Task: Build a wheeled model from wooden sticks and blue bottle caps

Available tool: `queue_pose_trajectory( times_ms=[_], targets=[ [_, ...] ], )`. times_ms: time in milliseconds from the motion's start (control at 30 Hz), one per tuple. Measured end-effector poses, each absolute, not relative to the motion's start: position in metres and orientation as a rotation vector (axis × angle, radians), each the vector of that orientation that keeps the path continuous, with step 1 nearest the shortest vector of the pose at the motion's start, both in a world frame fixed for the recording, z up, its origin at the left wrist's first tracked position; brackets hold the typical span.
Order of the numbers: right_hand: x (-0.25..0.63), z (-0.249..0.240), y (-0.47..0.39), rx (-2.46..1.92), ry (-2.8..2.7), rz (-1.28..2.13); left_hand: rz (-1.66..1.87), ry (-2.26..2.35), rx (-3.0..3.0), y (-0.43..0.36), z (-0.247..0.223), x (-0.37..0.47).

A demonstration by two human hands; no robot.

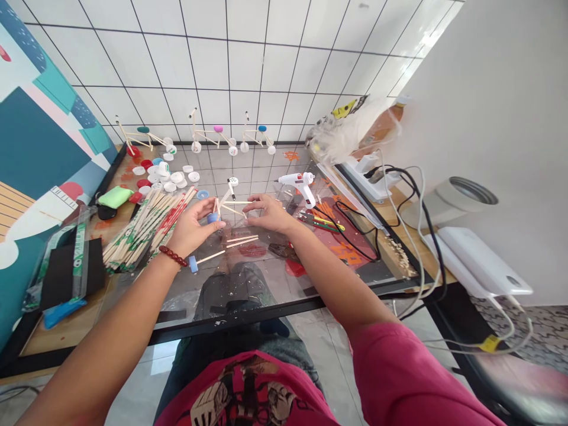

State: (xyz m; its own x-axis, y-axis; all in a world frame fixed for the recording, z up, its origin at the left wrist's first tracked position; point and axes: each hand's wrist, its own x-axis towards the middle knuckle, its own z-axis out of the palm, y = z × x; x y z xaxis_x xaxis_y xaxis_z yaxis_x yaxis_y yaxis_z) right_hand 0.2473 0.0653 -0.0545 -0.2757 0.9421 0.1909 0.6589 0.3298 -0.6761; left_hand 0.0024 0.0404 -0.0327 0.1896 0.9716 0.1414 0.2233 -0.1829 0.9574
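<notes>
Over the glass-topped table, my left hand (pixel 195 222) and my right hand (pixel 268 213) hold a small stick frame (pixel 234 208) between them. My left fingers are closed around its left end, beside a blue cap (pixel 213 218). The fingertips of my right hand pinch the right ends of its sticks. A white cap (pixel 233 182) sits at the far end of the frame. Two loose sticks (pixel 242 241) lie just nearer to me, and a blue piece with a stick (pixel 193 264) rests below my left hand.
Stick-and-cap models (pixel 217 130) stand along the tiled wall. Bottle caps (pixel 176 177) and a pile of wrapped sticks (pixel 146 231) lie left. At right are a white glue gun (pixel 299 184), pliers (pixel 284 251), cables and a power strip (pixel 370 180).
</notes>
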Motion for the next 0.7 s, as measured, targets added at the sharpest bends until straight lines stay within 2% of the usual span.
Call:
queue_pose_trajectory(
  times_ms=[700],
  targets=[
    [0.2453, -0.0528, 0.0654, -1.451, -2.050, 0.625, 1.060, 1.176, 1.599, 0.0404, -0.0341, 0.0011]
  ],
)
